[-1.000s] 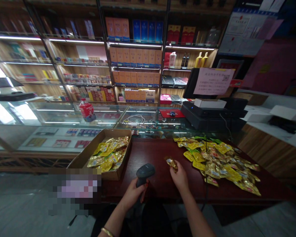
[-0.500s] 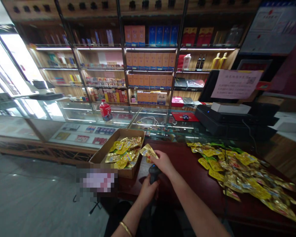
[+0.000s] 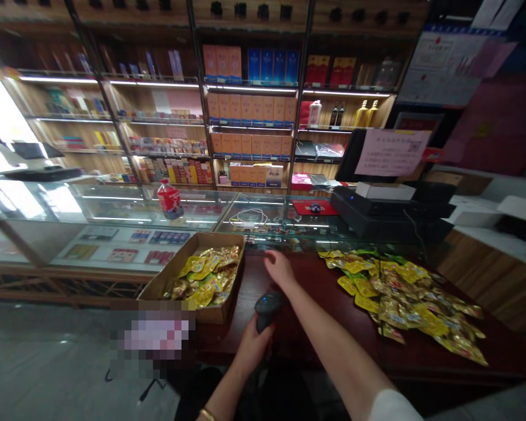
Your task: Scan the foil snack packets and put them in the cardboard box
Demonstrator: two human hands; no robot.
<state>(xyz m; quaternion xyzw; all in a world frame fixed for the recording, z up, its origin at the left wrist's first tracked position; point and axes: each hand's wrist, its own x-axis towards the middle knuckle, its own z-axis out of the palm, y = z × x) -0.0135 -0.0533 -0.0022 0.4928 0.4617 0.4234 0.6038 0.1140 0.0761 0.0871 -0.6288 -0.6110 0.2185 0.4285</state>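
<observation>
My left hand [image 3: 255, 345] is wrapped round the handle of a black barcode scanner [image 3: 268, 309], which has a small blue light on top. My right hand [image 3: 279, 269] hangs over the dark red tabletop, just right of a cardboard box [image 3: 235, 292]. Its fingers are loosely bent, and no packet shows in them. Inside the box lie several gold and yellow snack packets [image 3: 206, 275]. A large spread-out pile of similar packets [image 3: 398, 292] covers the right part of the table.
Behind the table stands a glass display counter [image 3: 197, 225] with a red-labelled bottle [image 3: 170, 200] on it. A computer mouse [image 3: 315, 208] sits on a red mat, left of a black till [image 3: 386, 213] and monitor. Lit shelves of boxes and bottles line the wall.
The gold packet that my right hand held by the box is no longer in its fingers. That hand has moved away from the box. My left hand still holds the scanner. The view has shifted right.
</observation>
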